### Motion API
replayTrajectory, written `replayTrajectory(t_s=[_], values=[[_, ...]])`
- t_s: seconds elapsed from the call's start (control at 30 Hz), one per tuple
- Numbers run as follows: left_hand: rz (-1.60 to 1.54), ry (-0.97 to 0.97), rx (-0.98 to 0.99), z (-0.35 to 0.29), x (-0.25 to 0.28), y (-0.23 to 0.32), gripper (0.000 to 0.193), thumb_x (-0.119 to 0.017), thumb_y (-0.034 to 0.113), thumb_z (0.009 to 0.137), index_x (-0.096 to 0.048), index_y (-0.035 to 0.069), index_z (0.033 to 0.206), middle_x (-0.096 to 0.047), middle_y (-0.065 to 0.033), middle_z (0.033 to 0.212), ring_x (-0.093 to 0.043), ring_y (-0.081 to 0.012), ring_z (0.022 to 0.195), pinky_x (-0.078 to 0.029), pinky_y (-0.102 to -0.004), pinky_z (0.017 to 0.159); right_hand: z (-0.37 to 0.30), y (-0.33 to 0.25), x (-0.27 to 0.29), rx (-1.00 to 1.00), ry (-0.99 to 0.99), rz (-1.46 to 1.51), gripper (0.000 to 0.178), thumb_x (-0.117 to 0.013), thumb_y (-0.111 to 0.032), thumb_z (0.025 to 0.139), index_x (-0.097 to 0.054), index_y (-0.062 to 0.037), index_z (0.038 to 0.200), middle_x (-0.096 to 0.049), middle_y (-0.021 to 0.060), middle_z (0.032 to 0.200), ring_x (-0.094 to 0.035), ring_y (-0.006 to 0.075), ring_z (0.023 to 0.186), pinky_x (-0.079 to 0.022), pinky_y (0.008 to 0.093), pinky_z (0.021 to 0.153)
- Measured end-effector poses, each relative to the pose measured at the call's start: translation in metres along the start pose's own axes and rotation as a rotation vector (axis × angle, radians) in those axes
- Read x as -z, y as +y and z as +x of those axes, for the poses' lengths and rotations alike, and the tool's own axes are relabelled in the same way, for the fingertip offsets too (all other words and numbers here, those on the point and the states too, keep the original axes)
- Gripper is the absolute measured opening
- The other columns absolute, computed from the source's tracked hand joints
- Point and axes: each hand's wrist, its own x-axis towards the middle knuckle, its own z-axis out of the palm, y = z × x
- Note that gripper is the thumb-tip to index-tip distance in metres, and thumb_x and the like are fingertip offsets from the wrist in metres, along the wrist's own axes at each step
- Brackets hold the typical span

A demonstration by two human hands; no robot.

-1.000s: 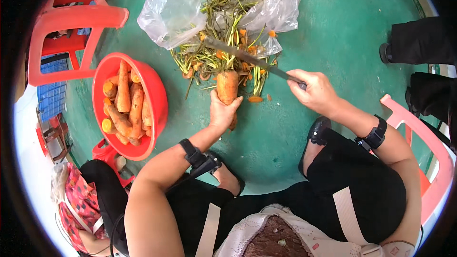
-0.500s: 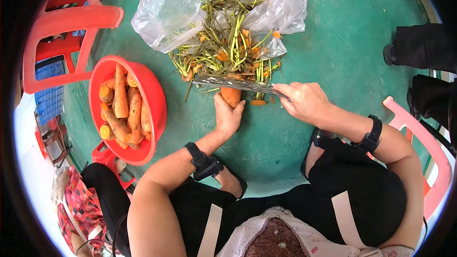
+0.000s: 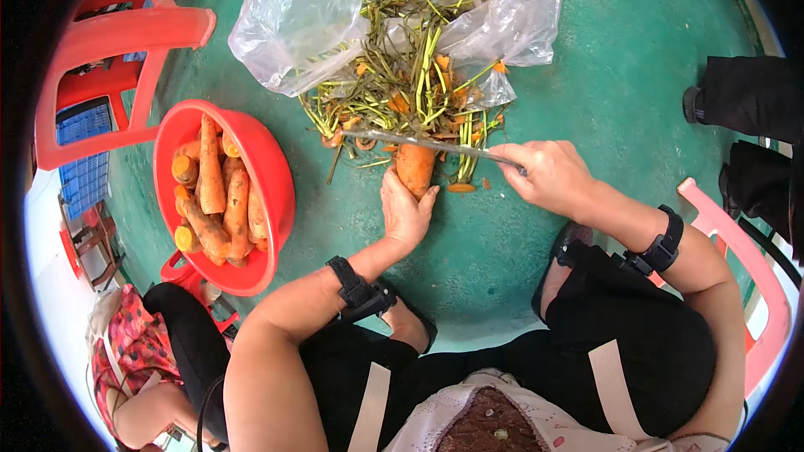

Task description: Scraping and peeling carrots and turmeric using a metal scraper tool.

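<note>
My left hand (image 3: 405,213) is closed around the lower part of a thick orange carrot (image 3: 415,172). My right hand (image 3: 548,176) grips a long metal knife (image 3: 466,150) by its end. Its blade, seen almost edge-on, lies across the far end of the carrot; whether it has cut in I cannot tell. Just beyond the blade spreads a heap of green carrot stems (image 3: 409,88) mixed with orange scraps. A few thin carrot slices (image 3: 461,187) lie on the floor beside the carrot.
A red basin (image 3: 286,230) holding several trimmed carrots (image 3: 213,184) stands at left. Under and behind the stems spreads a clear plastic bag (image 3: 293,21). Red chair (image 3: 134,33) far left, pink chair (image 3: 754,259) at right. Other people's legs (image 3: 745,96) show right; another person (image 3: 142,335) sits lower left.
The knife's blade has turned from showing its flat side to nearly edge-on. More of the carrot shows above my left hand. The view has shifted slightly.
</note>
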Motion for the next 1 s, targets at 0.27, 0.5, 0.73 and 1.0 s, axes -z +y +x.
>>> replayTrajectory(t_s=[0.27,0.5,0.73,1.0], values=[[-0.058,-0.083,0.028,0.001,0.002,0.001,0.065,-0.068,0.018,0.069,-0.029,-0.005,0.115,-0.042,-0.0251,0.107,-0.041,-0.0398,0.101,-0.033,-0.0433,0.087,-0.001,0.003,-0.006,0.071,-0.05,-0.197,0.025,-0.059,-0.021,0.073,-0.058,-0.0108,0.096,-0.059,0.013,0.065,-0.058,0.031,0.056,-0.047,0.0409,0.05],[-0.039,-0.082,-0.047,0.002,0.004,-0.001,0.06,-0.068,0.014,0.069,-0.032,-0.003,0.114,-0.044,-0.0226,0.106,-0.044,-0.0394,0.099,-0.035,-0.0425,0.087,-0.004,-0.005,-0.003,0.104,-0.074,-0.313,0.038,-0.063,-0.014,0.068,-0.056,-0.0097,0.104,-0.055,0.009,0.065,-0.056,0.0271,0.053,-0.046,0.0368,0.046],[-0.073,-0.103,-0.061,0.003,0.006,-0.003,0.058,-0.067,0.013,0.07,-0.031,-0.003,0.112,-0.044,-0.0219,0.105,-0.044,-0.0381,0.099,-0.035,-0.0424,0.087,0.0,-0.006,0.0,0.116,-0.047,-0.26,0.029,-0.062,-0.016,0.07,-0.056,-0.0094,0.098,-0.055,0.0101,0.06,-0.057,0.0275,0.051,-0.046,0.037,0.044],[-0.04,-0.127,-0.014,0.003,0.003,-0.005,0.059,-0.068,0.014,0.07,-0.029,-0.003,0.111,-0.043,-0.023,0.104,-0.044,-0.0384,0.096,-0.036,-0.0425,0.084,0.003,-0.002,0.002,0.07,-0.077,-0.196,0.031,-0.062,-0.016,0.07,-0.057,-0.0089,0.099,-0.056,0.0109,0.062,-0.057,0.0287,0.053,-0.046,0.0385,0.047]])
